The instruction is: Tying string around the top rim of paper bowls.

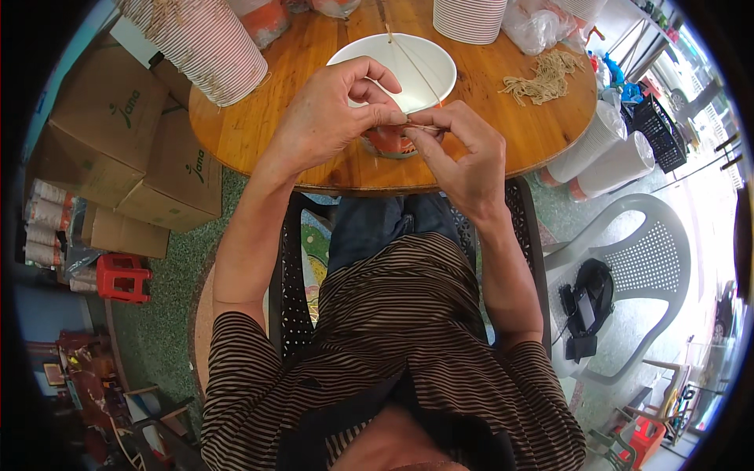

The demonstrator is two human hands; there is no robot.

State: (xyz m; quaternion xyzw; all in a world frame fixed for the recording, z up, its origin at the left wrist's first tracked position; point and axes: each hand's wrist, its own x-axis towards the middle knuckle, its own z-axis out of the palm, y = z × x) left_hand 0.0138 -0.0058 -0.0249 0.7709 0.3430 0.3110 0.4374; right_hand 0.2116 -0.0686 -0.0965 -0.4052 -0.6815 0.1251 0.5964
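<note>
A white paper bucket (428,59) with an orange print on its outside stands at the near edge of the round wooden table. A thin string (414,67) runs from its far rim across the opening to the near side. My left hand (338,110) reaches over the near rim, thumb and a fingertip pinched together, the other fingers curled loosely. Opposite it, my right hand (467,153) pinches the string between thumb and forefinger. Both sets of fingertips meet at the near rim and hide the string's end there.
On the wooden table (542,129) lie a bundle of cut strings (546,77) and, farther back, stacked buckets (469,17). A tall bucket stack (208,51) leans at the left, strings draped over it. Cardboard boxes (102,118) stand left; a plastic chair (644,259) is at right.
</note>
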